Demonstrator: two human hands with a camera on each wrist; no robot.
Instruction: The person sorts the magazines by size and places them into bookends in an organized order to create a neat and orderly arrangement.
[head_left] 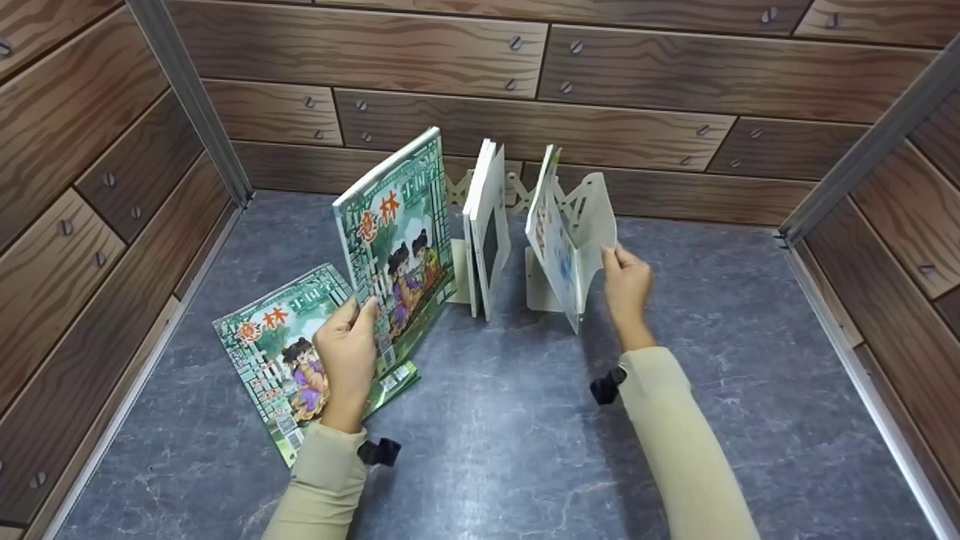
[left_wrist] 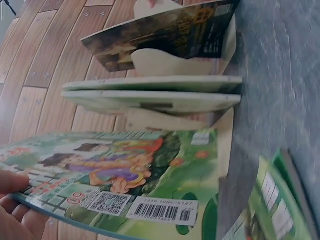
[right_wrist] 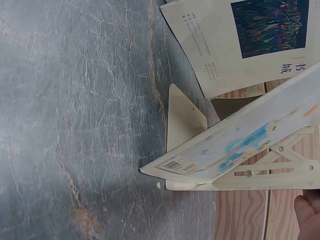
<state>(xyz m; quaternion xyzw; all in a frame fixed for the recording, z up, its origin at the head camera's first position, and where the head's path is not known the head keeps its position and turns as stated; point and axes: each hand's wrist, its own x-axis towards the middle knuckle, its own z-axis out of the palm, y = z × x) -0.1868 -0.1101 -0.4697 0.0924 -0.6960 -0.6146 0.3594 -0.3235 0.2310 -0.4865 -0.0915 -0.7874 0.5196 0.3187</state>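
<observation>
My left hand (head_left: pixel 349 352) grips a green illustrated magazine (head_left: pixel 412 262) by its left edge, thumb on the cover, and holds it upright and tilted. Under that hand, a magazine with similar artwork (head_left: pixel 262 367) lies flat on the grey surface. At the right, my right hand (head_left: pixel 628 289) pinches the front edge of a cream expandable book rack's end plate (head_left: pixel 598 206). Two pale magazines (head_left: pixel 484 232) stand together in the rack's middle. Another magazine (head_left: pixel 559 255) leans at a slant near the right end plate; its dark cover (left_wrist: pixel 175 37) shows in the left wrist view.
Behind the rack runs a wood-plank-patterned wall (head_left: pixel 442 56), with similar walls at both sides. Metal strips edge the grey marbled surface (head_left: pixel 495 450). The rack's crossed lattice bars (right_wrist: pixel 282 150) join its plates along the back.
</observation>
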